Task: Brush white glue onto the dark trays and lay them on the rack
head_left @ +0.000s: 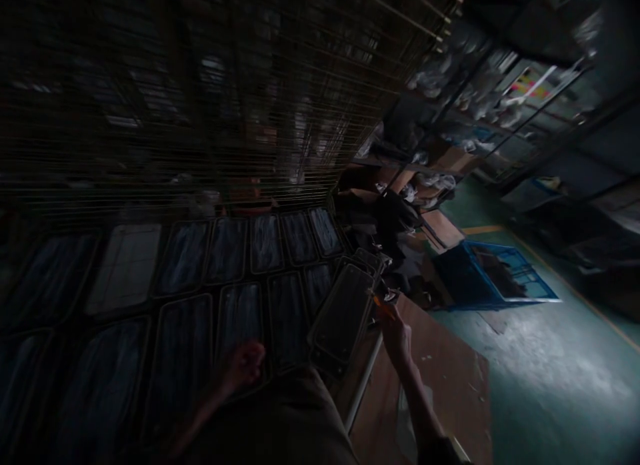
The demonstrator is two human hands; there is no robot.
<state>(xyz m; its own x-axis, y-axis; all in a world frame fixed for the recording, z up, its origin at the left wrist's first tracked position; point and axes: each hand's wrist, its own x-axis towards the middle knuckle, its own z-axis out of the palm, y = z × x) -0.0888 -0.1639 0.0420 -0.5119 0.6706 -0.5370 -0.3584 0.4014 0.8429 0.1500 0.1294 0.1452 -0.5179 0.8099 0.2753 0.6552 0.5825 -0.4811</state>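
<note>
My right hand point(397, 335) is closed around a small tool with an orange handle point(381, 305); its working end is too dark to make out. Just left of it lies a tilted dark tray-like panel point(345, 305) with rounded corners, seemingly on top of another. My left hand point(246, 362) hangs low over the rows of panels with its fingers curled in, and whatever they may hold is hidden. Below and around it, dark rectangular panels point(240, 312) with whitish streaks lie side by side in two rows. One pale panel point(125, 265) stands out at the left.
A brown board point(435, 365) lies under my right forearm. Beyond it, a blue crate point(480, 275) stands on the green floor point(565, 365). A rack of thin wires or rods point(300, 118) spans the back, and shelves with plastic-wrapped goods point(440, 178) stand at the right.
</note>
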